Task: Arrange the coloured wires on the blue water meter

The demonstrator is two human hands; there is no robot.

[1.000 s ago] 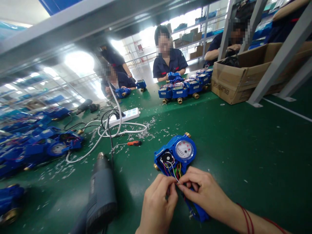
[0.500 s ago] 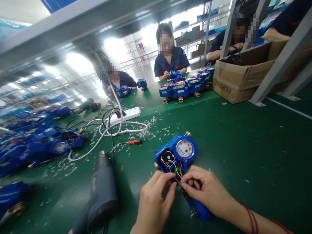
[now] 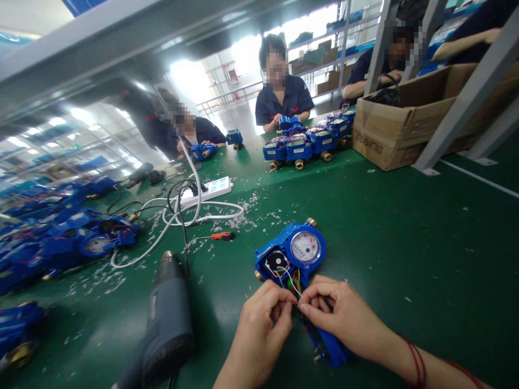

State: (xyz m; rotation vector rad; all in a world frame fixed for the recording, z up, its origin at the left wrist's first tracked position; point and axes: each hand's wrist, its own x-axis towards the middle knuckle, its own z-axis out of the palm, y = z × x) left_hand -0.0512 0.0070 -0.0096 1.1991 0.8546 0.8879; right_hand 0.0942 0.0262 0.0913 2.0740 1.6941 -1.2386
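Right of the blue meter (image 3: pixel 287 243), the worktop (image 3: pixel 405 232) lies open — only stray scraps there — until the cardboard box (image 3: pixel 385 135) and slanting grey post (image 3: pixel 470 92). A passable lane runs between the left hand (image 3: pixel 261 329) and the heat gun (image 3: pixel 168 316); at its far end lie the screwdriver (image 3: pixel 222 236), white cable (image 3: pixel 199 189) and power strip (image 3: pixel 217 187). Piled meters (image 3: pixel 60 237) block the far left. Thin red wire (image 3: pixel 295 303) bridges the narrow gap to the right hand (image 3: pixel 344 316). A grey beam (image 3: pixel 121 54) crosses above.
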